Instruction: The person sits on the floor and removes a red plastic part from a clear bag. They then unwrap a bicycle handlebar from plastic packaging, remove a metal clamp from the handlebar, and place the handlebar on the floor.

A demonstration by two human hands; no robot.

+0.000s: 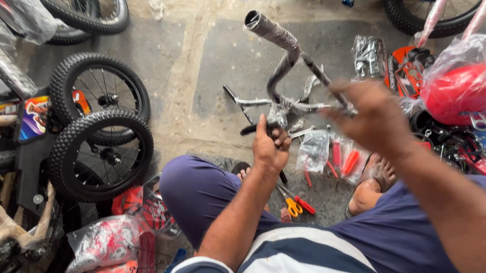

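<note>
Left hand (269, 147) is what we clamp around the lower stem of the wrapped handlebar (280, 59), thumb up, fingers curled shut on it; our right hand (370, 117), blurred, pinches a thin dark tool (324, 79) against the bar's right side; the handlebar stands above our knees, over the bare concrete floor (203, 54); we judge the tool could slip off, since the bar is braced by one fist only and its plastic wrap looks slick, and it would drop onto the loose screwdrivers and scissors (293, 204) below the handlebar; left of the handlebar stand two small knobbly wheels (98, 126); right of it lies a bagged red helmet (466, 89).
</note>
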